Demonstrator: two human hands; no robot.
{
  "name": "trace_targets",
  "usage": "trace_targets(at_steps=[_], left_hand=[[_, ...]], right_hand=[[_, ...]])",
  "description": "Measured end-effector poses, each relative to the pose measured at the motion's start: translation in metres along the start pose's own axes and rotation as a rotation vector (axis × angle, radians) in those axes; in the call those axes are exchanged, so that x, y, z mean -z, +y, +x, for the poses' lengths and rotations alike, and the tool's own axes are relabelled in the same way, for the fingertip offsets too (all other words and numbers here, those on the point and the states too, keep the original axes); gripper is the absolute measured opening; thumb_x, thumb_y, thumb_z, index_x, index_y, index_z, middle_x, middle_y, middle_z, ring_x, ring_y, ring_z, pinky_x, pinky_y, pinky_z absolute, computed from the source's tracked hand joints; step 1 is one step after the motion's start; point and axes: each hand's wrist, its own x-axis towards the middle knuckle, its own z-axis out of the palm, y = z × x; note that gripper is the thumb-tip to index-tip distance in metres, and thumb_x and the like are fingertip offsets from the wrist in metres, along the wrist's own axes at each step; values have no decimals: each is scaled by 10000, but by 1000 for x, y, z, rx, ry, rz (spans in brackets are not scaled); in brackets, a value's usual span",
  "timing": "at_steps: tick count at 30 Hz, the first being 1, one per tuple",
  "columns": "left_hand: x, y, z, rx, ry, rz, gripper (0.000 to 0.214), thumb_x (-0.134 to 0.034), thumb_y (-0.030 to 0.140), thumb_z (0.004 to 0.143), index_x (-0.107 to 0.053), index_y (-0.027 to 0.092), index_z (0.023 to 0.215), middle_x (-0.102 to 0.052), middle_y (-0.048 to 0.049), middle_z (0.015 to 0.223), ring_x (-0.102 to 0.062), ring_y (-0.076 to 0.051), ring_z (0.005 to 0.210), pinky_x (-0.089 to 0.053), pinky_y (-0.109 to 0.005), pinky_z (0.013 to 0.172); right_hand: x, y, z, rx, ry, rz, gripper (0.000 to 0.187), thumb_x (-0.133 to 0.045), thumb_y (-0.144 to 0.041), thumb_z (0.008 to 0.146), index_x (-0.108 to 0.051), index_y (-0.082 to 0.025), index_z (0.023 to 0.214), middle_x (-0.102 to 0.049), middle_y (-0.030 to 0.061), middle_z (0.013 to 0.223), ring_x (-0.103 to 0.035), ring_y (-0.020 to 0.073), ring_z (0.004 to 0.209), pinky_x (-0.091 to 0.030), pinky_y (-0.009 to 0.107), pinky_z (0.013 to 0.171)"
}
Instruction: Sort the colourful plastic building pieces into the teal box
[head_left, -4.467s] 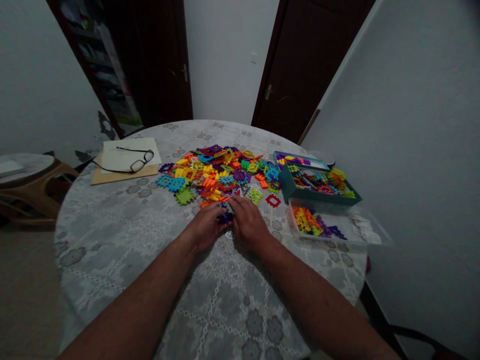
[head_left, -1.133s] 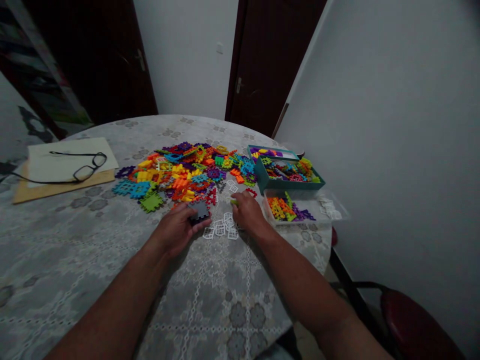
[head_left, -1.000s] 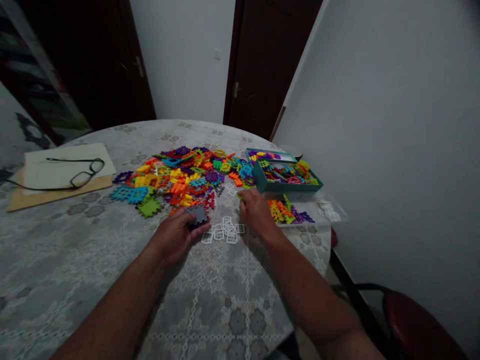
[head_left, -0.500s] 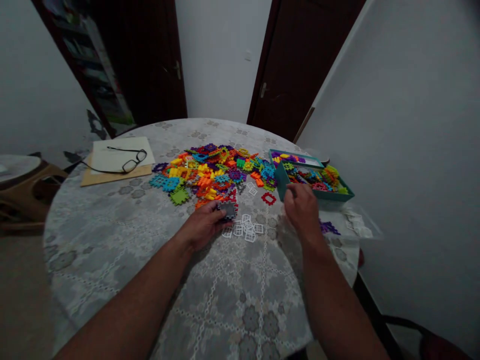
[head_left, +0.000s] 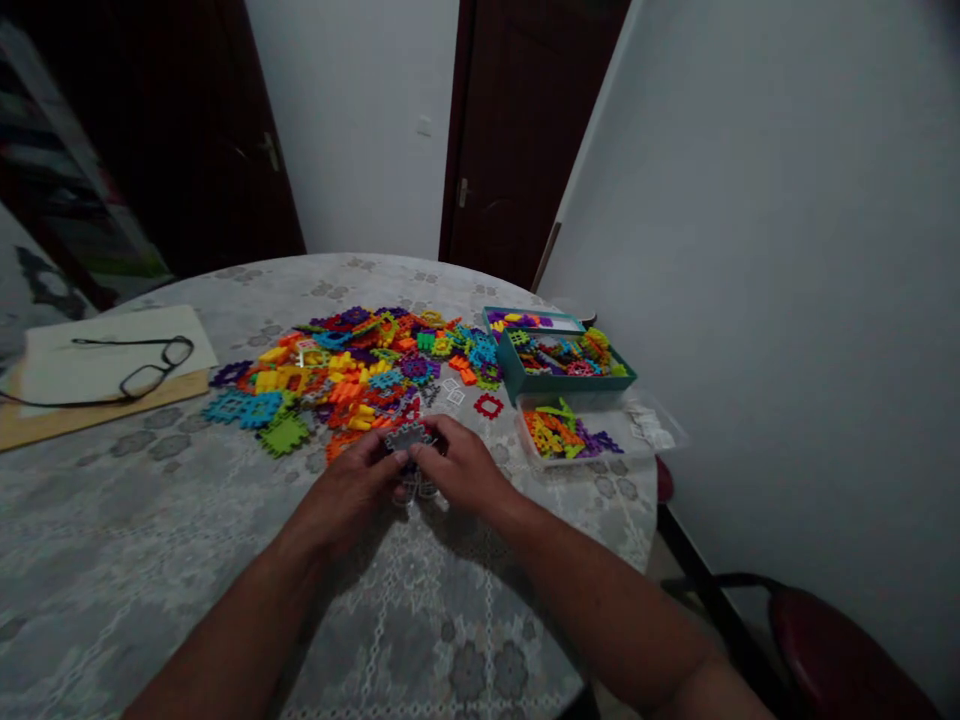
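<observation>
Between my two hands is a grey square interlocking tile (head_left: 407, 437) with notched edges, held just above the tablecloth. My left hand (head_left: 360, 480) grips its left side, thumb on top. My right hand (head_left: 459, 462) closes on its right side, thumb also on the face. Whether a second piece is joined to it, I cannot tell. Under the hands lie white window-frame pieces (head_left: 426, 489), mostly hidden. A large heap of coloured interlocking pieces (head_left: 360, 370) spreads just beyond, and a red notched frame (head_left: 488, 406) lies to the right.
A green box (head_left: 555, 382) of mixed pieces stands at the right back. Before it sits a clear plastic tray (head_left: 555, 462) with orange, yellow and purple pieces. Eyeglasses (head_left: 146, 378) rest on paper and a board (head_left: 105, 418) at the left. A wall (head_left: 787, 250) rises at the right.
My right hand has come from beside the green box to the grey tile, now held by both hands. The clear tray's contents are uncovered. The view has turned rightward.
</observation>
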Motion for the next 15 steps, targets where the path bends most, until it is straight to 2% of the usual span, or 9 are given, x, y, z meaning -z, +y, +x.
trace_targets(at_steps=[5,9,12,15], left_hand=[[-6,1,0,17,50,-68,434,-960,383,746,-754,183,1071,-788,-96,1051,-751,-228,897,-599,-316,796],[-6,3,0,43,62,-79,521,-977,400,735,-757,222,1173,-774,-110,1161,-752,-248,1000,-628,-370,896],[-5,4,0,67,56,-36,595,-969,445,748,-751,235,1261,-755,-112,1182,-736,-238,987,-629,-374,883],[-4,5,0,95,58,25,603,-957,476,752,-757,225,1262,-750,-108,1154,-724,-231,987,-614,-347,852]], right_hand=[[-2,-1,0,53,-8,-101,129,-689,-279,950,-708,-275,1077,-711,-2,931,-617,186,816,-474,311,752],[16,-10,2,60,15,-90,151,-684,-305,929,-714,-247,1065,-680,-24,850,-588,164,759,-448,283,706],[56,-18,6,61,117,-46,240,-658,-377,945,-716,-230,1125,-686,-15,869,-595,166,750,-476,289,719],[118,-19,17,49,277,-85,314,-637,-454,955,-717,-227,1156,-697,12,896,-618,185,758,-511,314,733]])
